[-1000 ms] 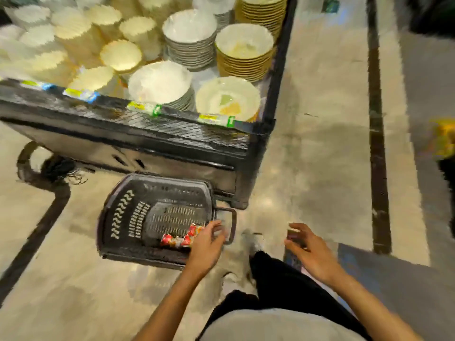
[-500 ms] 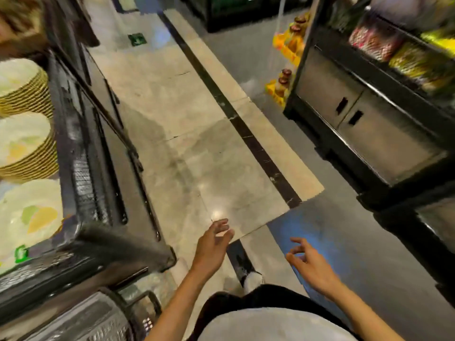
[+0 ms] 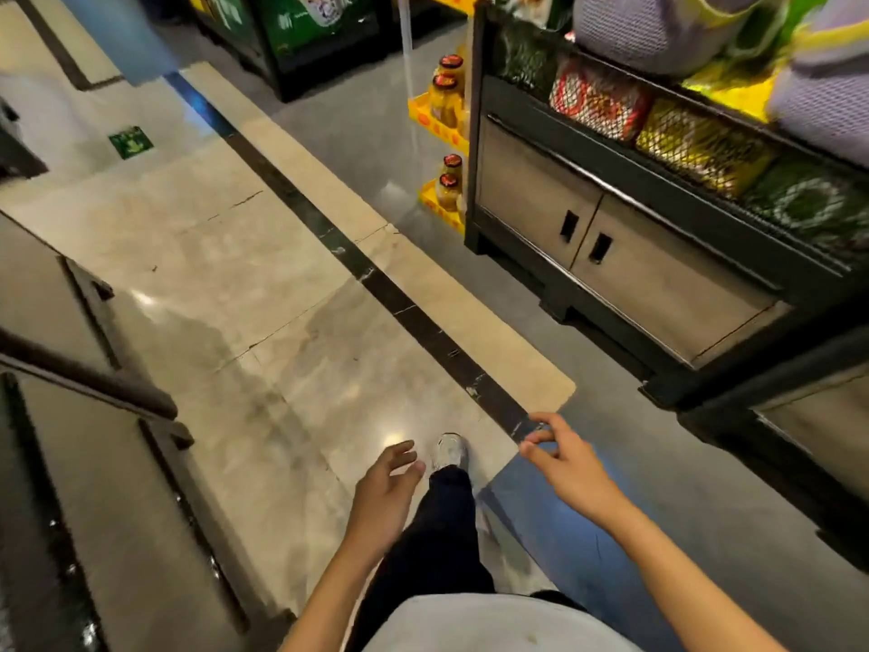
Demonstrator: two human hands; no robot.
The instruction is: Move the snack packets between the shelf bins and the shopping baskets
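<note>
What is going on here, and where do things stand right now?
A person stands in a shop aisle, one shoe forward on the tiled floor. Both the left hand and right hand are empty, fingers relaxed, held out in front. Snack packets sit in mesh-fronted shelf bins up on the right, untouched. No shopping basket is in view.

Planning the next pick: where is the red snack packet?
Head view, upper right: the red snack packet lies behind the shelf mesh, beside the yellow packet, above the grey cabinet doors.
</note>
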